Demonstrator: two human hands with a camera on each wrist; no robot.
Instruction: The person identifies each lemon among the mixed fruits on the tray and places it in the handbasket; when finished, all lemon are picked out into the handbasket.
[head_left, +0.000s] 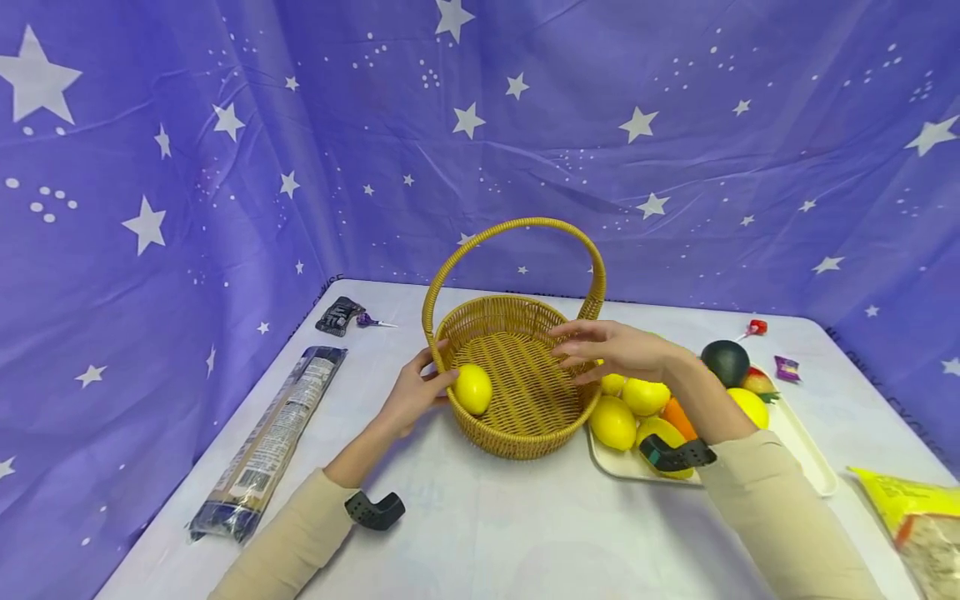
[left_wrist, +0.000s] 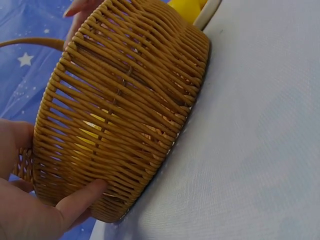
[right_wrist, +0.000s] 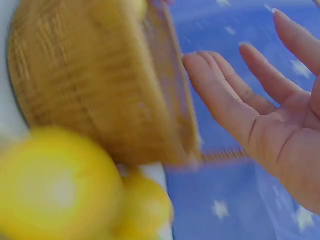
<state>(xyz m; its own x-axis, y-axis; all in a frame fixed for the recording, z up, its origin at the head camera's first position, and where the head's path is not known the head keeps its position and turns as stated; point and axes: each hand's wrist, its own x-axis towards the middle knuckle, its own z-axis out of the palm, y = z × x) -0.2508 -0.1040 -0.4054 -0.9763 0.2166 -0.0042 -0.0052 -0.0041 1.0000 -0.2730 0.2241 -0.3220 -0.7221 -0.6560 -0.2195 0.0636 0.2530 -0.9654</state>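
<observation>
A woven wicker basket (head_left: pixel 525 446) with a tall arched handle stands upright mid-table. One yellow lemon (head_left: pixel 473 389) lies inside it, against the left wall. My left hand (head_left: pixel 414 390) grips the basket's left side, thumb at the rim and fingers along the outer weave; in the left wrist view a finger (left_wrist: pixel 82 200) presses the weave. Over the basket's right rim hovers my right hand (head_left: pixel 618 346), fingers spread and holding nothing. The right wrist view shows its bare palm (right_wrist: pixel 285 145). Beside the basket, several lemons (head_left: pixel 612 422) sit on a cream tray (head_left: pixel 813 471), partly hidden by my right arm.
Also on the tray are a dark green round fruit (head_left: pixel 725 363) and something orange (head_left: pixel 678 418). A long plastic-wrapped package (head_left: pixel 270 442) lies left; a black wrapper (head_left: pixel 340 316) and purple lollipop (head_left: pixel 366 320) lie behind it. A yellow bag (head_left: pixel 918 517) is at the right edge.
</observation>
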